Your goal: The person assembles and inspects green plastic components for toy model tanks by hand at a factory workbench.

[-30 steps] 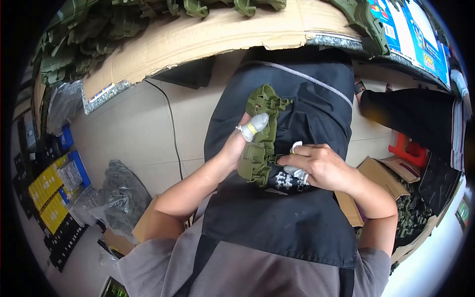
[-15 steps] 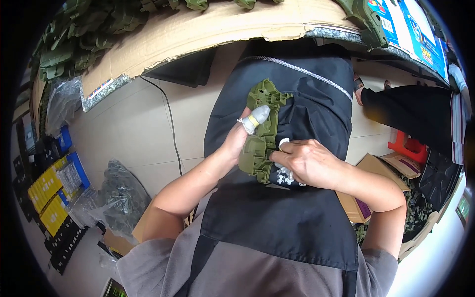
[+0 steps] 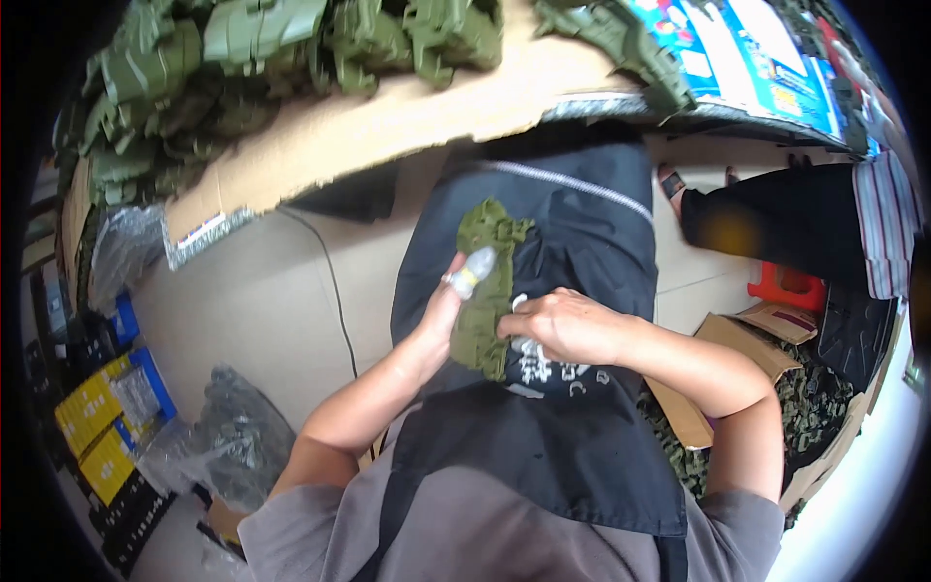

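Note:
An olive-green moulded plastic part point(image 3: 497, 286), long and with several hollows, lies over my lap on a black apron point(image 3: 543, 456). My left hand point(image 3: 452, 303) grips it along its left side, the thumb laid across the top. A grey-white cover with a yellow band point(image 3: 473, 273) wraps that thumb. At the part's lower right edge is my right hand point(image 3: 562, 322), its fingers pinched together against the edge. One of those fingers also wears a white cover. Whatever the right fingers hold is hidden beneath them. White markings point(image 3: 538, 367) show on the apron below this hand.
Ahead, a cardboard-covered bench point(image 3: 388, 131) bears several similar green parts point(image 3: 373, 44). To the right stand an open carton point(image 3: 669, 388) of small dark green pieces, a red stool point(image 3: 787, 285) and another person's leg point(image 3: 776, 209). Plastic bags point(image 3: 238, 427) and a yellow stack point(image 3: 97, 417) are at left.
The whole view has shifted, showing more of the bench and its green parts. Both hands keep their places on the green part, and more of the apron's white markings shows below my right hand.

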{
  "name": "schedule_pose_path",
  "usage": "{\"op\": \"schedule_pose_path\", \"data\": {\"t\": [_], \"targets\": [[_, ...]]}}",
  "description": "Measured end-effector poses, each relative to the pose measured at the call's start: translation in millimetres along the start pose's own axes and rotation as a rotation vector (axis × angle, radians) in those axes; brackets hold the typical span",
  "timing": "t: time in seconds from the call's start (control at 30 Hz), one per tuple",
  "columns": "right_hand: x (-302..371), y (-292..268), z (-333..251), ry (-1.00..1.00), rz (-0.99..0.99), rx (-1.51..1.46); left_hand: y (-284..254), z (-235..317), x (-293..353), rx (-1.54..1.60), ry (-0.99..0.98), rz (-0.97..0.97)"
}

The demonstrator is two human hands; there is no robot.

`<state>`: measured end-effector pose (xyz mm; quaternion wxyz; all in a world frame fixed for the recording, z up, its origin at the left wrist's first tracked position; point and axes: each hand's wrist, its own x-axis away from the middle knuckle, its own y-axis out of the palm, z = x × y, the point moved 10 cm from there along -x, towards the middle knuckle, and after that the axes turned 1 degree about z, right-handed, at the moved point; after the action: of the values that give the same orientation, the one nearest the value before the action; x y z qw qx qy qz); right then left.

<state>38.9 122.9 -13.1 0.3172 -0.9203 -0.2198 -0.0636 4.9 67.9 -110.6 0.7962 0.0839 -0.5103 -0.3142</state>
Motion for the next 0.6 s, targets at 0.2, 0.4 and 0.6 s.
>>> {"op": "schedule_pose_path", "data": {"t": [0.2,0.4,0.6], "targets": [[71.9,-215.7,-1.8,0.097,0.992,0.390,-5.1,51.3,19.5,0.244,0.281,-0.286],[88.5,-226.0,42.7,0.173,1.161,0.352,9.6,108.0,43.9,0.142,0.570,-0.271],[36.8,-73.2,-3.3,0.054,0.840,-0.204,15.1,98.1,39.3,-0.018,0.712,-0.145]]}}
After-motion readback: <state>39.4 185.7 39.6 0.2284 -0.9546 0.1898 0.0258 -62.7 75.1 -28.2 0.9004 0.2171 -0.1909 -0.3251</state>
